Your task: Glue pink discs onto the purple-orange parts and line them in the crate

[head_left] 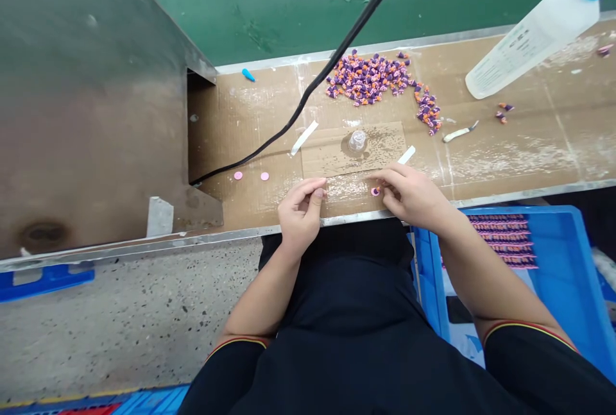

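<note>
Purple pieces (pixel 368 79) lay heaped on a cardboard bench (pixel 240 126). The left hand (pixel 299 215) was curled shut; the right hand's (pixel 409 195) grip near a pink disc (pixel 375 191) was unclear.

One view only: head-worn camera, facing forward and down over the person's torso (pixel 351 287), close above the left hand (pixel 301 216) and right hand (pixel 409 195), framing the table (pixel 539 165) beyond.

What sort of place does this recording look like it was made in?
Probably a small factory workshop doing handwork: a cardboard-covered workbench holds a heap of small purple and orange pieces, a blue plastic crate sits alongside, and below lies a speckled concrete floor.
</note>
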`<state>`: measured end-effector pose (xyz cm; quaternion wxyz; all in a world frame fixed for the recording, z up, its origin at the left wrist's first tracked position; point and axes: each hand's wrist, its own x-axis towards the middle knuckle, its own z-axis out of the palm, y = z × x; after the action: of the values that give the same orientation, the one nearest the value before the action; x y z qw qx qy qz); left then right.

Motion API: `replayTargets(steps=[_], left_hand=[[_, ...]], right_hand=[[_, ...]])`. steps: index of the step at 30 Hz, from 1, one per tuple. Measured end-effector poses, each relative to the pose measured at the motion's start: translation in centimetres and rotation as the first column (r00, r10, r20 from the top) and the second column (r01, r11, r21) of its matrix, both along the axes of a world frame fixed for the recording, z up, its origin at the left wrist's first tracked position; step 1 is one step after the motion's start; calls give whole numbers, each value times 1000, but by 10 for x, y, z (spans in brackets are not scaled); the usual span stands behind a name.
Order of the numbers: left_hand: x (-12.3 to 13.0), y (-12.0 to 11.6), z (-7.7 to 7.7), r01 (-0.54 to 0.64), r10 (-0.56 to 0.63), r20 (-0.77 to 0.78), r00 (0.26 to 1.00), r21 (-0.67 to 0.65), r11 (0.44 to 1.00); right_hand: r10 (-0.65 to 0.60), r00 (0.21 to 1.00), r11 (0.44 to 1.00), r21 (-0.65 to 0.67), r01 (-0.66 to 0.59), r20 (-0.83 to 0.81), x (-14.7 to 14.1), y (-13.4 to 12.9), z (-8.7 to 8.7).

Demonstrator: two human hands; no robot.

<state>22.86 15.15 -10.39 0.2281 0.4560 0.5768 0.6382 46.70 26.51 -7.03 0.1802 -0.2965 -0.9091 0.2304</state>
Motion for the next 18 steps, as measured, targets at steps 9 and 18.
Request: replayTargets(steps=[9, 18], left_hand=[[15, 9, 15, 8, -7, -70, 998, 19, 1000], [57, 33, 20, 236, -224, -236, 946, 25, 971]], right_hand=[[-170, 975, 975, -169, 144, -146, 37, -13, 2], [-910, 332, 249, -311, 917, 250, 240, -136, -53]])
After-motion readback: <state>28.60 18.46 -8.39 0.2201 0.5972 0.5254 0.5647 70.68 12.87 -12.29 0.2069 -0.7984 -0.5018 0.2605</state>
